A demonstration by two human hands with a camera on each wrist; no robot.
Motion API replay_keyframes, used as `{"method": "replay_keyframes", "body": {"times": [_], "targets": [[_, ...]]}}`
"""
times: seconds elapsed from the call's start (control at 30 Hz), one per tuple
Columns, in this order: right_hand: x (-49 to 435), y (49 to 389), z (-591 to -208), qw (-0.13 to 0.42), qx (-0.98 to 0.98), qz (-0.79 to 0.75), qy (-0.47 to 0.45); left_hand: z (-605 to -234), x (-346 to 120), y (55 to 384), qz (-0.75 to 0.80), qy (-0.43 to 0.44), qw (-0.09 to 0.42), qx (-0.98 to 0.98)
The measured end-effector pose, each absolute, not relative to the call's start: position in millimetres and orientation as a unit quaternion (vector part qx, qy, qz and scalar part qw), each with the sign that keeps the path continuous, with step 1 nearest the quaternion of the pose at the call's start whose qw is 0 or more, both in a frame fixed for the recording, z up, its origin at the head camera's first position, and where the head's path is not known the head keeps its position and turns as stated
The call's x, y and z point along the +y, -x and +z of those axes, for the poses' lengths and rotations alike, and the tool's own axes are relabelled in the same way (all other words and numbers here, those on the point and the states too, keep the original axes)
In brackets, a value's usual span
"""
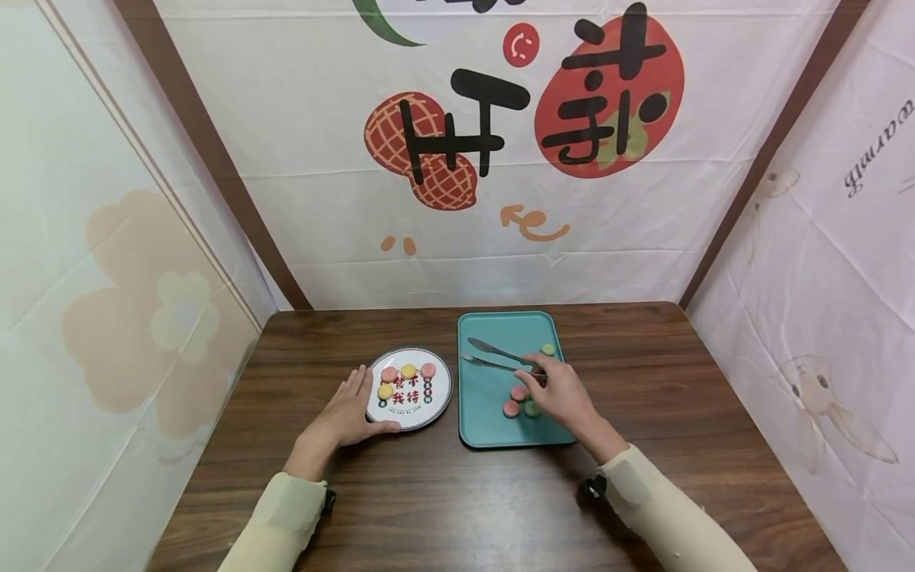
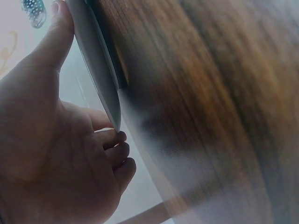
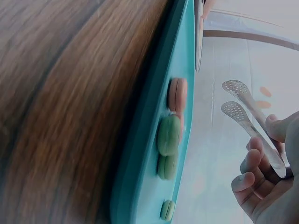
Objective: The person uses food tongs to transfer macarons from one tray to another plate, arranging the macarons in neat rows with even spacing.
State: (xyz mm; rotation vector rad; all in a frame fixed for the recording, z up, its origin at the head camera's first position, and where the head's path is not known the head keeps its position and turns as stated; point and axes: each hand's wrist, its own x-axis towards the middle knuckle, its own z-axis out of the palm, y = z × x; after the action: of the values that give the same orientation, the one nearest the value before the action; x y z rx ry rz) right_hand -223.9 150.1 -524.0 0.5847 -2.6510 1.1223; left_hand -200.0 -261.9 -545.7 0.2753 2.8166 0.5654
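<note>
My right hand [image 1: 562,392] holds a pair of metal tongs [image 1: 500,353] over the teal tray [image 1: 493,433]. The tongs' perforated tips stand apart with nothing between them, pointing left. Below the hand, pink macarons [image 3: 177,95] and green macarons [image 3: 168,135] sit on the tray, one green macaron [image 1: 547,349] lying apart near the far right corner. My left hand [image 1: 346,413] rests against the left rim of a white plate [image 1: 439,401], fingers along its side and thumb at the near edge. On this plate are two pink macarons [image 1: 428,370] and two yellow macarons [image 1: 408,371].
Plate and tray stand side by side on a dark wooden table [image 1: 422,500], a narrow gap between them. Printed white cloth [image 1: 307,214] hangs behind the table and along both sides. A dark band [image 1: 592,488] shows at the right wrist.
</note>
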Motion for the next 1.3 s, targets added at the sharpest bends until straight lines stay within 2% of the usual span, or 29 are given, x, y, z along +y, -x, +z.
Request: {"method": "replay_keyframes", "body": {"times": [1.3], "targets": [[222, 225, -531, 0.137, -0.919, 0.353, -0.108, -543, -260, 200, 0.188, -0.092, 0.134, 0.969]]}}
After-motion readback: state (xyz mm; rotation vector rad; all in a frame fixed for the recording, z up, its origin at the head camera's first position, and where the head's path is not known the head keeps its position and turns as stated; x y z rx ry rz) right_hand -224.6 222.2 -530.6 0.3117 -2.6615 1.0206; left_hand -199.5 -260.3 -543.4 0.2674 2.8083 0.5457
